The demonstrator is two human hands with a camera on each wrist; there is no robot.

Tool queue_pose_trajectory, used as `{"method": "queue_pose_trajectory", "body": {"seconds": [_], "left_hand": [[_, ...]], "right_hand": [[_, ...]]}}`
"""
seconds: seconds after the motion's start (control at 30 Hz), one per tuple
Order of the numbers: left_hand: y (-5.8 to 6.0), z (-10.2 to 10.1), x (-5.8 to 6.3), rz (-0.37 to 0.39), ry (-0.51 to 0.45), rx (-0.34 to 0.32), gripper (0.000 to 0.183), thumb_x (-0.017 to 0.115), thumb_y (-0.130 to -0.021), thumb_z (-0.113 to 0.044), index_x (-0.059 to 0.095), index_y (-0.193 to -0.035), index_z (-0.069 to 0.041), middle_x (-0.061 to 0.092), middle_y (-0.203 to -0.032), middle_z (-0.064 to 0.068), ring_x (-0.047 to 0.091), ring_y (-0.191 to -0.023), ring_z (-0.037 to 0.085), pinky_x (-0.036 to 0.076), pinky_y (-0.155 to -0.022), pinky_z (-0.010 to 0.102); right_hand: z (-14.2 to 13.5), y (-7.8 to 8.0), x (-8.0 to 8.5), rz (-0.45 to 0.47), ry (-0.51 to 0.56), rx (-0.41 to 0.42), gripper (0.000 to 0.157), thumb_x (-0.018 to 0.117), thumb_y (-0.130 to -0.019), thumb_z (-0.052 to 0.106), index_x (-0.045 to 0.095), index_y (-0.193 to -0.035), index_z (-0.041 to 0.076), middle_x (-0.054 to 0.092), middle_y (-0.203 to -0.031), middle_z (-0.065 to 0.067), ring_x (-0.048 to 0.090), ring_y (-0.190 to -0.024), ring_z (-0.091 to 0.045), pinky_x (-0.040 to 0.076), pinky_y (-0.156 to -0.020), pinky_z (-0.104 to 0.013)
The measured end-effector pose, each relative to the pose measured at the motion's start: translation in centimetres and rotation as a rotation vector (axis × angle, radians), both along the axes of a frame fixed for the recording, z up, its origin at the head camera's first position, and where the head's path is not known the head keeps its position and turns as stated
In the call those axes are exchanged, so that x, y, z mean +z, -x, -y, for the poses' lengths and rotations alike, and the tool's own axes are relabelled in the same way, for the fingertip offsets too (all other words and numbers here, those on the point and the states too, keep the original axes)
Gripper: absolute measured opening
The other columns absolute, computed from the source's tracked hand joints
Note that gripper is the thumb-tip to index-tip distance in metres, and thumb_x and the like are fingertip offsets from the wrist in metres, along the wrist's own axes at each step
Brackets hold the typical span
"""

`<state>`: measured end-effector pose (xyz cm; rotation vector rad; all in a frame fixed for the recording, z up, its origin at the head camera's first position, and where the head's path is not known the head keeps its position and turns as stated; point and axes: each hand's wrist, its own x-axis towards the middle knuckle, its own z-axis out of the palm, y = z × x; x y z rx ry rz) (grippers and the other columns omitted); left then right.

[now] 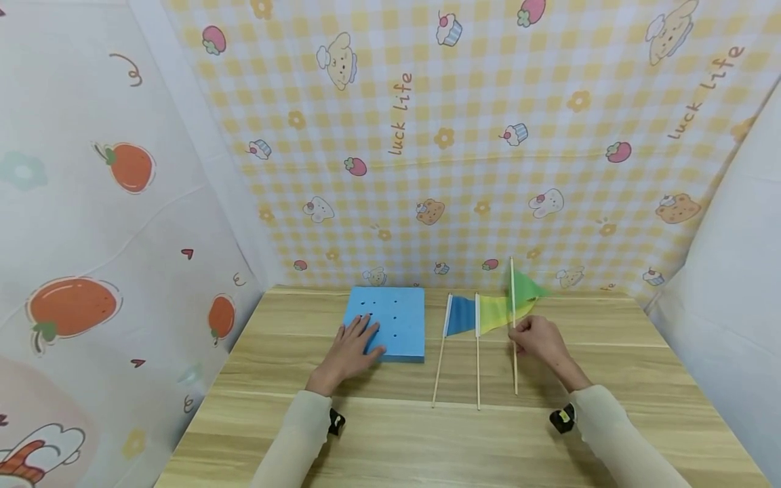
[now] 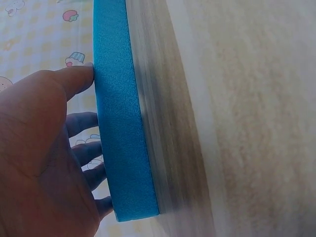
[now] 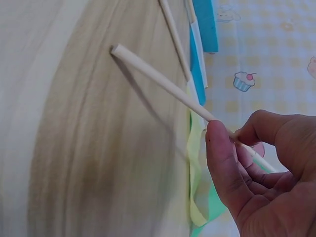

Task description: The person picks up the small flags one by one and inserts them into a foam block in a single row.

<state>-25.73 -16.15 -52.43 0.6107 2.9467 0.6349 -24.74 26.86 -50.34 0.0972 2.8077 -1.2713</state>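
Observation:
My left hand [image 1: 350,349] rests with spread fingers on top of a blue foam block [image 1: 405,339] that has several small holes. In the left wrist view the fingertips touch the top of the block along its thick side [image 2: 121,123]. My right hand [image 1: 539,339] pinches the wooden stick [image 3: 163,86] of a green flag [image 1: 526,290] between thumb and fingers. In the right wrist view the stick slants, its lower end close over the table. A yellow flag [image 1: 494,310] and a blue flag [image 1: 462,316] lie to the left of it, the green one overlapping the yellow.
The wooden table [image 1: 390,440] ends at a yellow checked cloth backdrop [image 1: 464,183] behind the block and flags. A white printed cloth [image 1: 165,224] hangs at the left, and a plain white one [image 1: 726,230] at the right. Each wrist wears a small black device [image 1: 563,418].

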Motion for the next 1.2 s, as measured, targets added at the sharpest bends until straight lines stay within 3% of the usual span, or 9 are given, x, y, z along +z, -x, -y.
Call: {"method": "queue_pose_trajectory", "body": {"seconds": [0.27, 0.57, 0.97, 1.2], "left_hand": [[0.1, 0.0, -0.2, 0.003, -0.002, -0.001, 0.065, 0.059, -0.109, -0.042, 0.045, -0.162, -0.007, 0.029, -0.175, 0.02, 0.021, -0.164, 0.044, 0.014, -0.13, 0.07], [0.0, 0.1, -0.1, 0.005, -0.013, -0.002, 0.065, 0.059, -0.109, -0.041, 0.045, -0.162, -0.007, 0.028, -0.175, 0.021, 0.02, -0.164, 0.044, 0.013, -0.13, 0.07], [0.1, 0.0, -0.1, 0.009, -0.016, -0.01, 0.065, 0.058, -0.11, -0.041, 0.044, -0.163, -0.006, 0.028, -0.175, 0.021, 0.02, -0.164, 0.044, 0.013, -0.131, 0.07], [0.2, 0.1, -0.3, 0.011, -0.014, -0.008, 0.066, 0.058, -0.11, -0.043, 0.044, -0.163, -0.007, 0.027, -0.175, 0.02, 0.019, -0.165, 0.043, 0.013, -0.131, 0.069]], "right_hand": [[0.6, 0.4, 1.0, -0.054, -0.017, 0.009, 0.019, 0.062, -0.096, 0.014, 0.067, -0.098, -0.004, 0.074, -0.08, -0.013, 0.077, -0.069, -0.025, 0.063, -0.064, -0.034], [1.5, 0.9, 2.4, -0.102, 0.024, 0.018, 0.017, 0.062, -0.1, 0.014, 0.064, -0.099, -0.003, 0.073, -0.085, -0.014, 0.076, -0.068, -0.017, 0.067, -0.072, -0.047], [3.0, 1.7, 3.7, -0.17, 0.032, 0.017, 0.013, 0.062, -0.1, 0.013, 0.062, -0.099, 0.0, 0.073, -0.085, -0.012, 0.077, -0.07, -0.019, 0.063, -0.064, -0.03], [4.2, 2.3, 4.6, -0.206, 0.061, 0.034, 0.011, 0.062, -0.099, 0.012, 0.062, -0.097, 0.001, 0.073, -0.087, -0.013, 0.076, -0.071, -0.018, 0.064, -0.067, -0.033]]}}
